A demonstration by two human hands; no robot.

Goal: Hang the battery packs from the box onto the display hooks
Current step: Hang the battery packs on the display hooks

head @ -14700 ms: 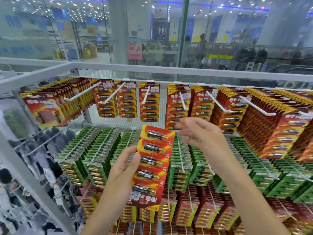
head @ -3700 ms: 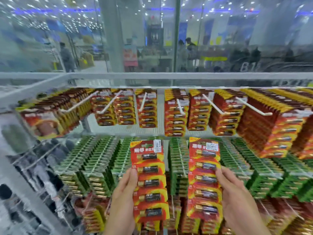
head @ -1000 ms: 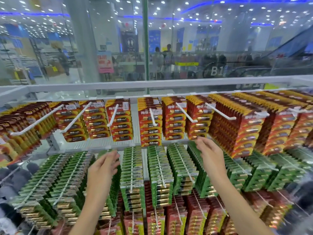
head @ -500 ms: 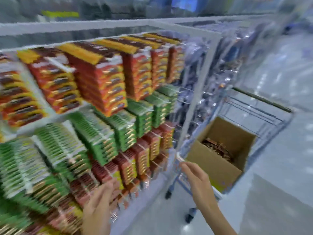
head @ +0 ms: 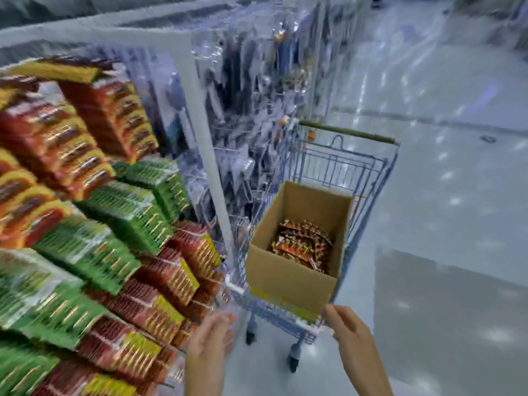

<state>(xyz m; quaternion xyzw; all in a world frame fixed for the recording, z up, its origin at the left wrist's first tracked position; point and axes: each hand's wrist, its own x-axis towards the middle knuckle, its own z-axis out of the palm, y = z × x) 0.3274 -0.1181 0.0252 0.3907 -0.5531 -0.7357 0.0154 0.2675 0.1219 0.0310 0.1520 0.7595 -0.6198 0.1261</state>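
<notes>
A brown box (head: 285,281) stands open in a blue wire cart (head: 343,167), just ahead of both hands. In its bottom lies a loose heap of red and yellow packs (head: 303,244), overlapping at odd angles and filling only the lowest part. The box walls rise well above them. The box sits against the cart's near end. The rest of the cart basket, beyond the box, shows only bare wire. The cart rests on a pale, glossy floor (head: 443,295).

The left hand (head: 211,338) is raised below and to the left of the cart's near corner. Its palm faces inward, its fingers are loosely spread, and it is empty. Motion blur softens its fingertips.

The right hand (head: 347,328) is held up under the box's near right corner. Its fingers are relaxed and slightly bent, and it holds nothing. Its fingertips come right up to the cart's rim. Whether they touch it cannot be told.

To the left of the left hand, hung packs (head: 120,201) fill a rack in dense tiers: red and yellow above, green in the middle, red again lowest. All of them are smeared by blur. A white post (head: 205,155) ends the rack ahead of the left hand. Beyond it, clear-wrapped goods (head: 243,110) hang beside the cart.
</notes>
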